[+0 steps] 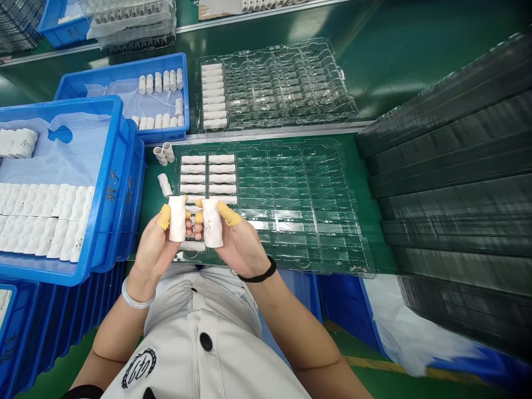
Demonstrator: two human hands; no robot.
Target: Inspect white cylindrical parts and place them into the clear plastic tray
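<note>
- Centrally, a clear plastic blister tray (pixel 286 183) lay across the frame, white tubes (pixel 222 178) occupying slots in its two left columns, some hidden behind the hands.
- Above it, toward top centre, a second blister tray (pixel 286 83) held one column of tubes at its left end.
- At the left of the frame, a blue plastic crate (pixel 108 172) contained tight rows of tubes on a pale liner sheet (pixel 85 141).
- Behind that, upper left, another blue bin (pixel 124 66) held spaced rows of tubes.
- Three loose tubes (pixel 165 184) rested on the green bench (pixel 381 252), left of centre.
- The left hand (pixel 155 241) had thumb and fingers closed to the width of a plain white tube (pixel 177 219), gripping it near upright.
- The right hand (pixel 243 249) pinched a marked white tube (pixel 213 223) likewise, just beside but apart; yellow finger cots (pixel 229 214) covered both thumbs.
</note>
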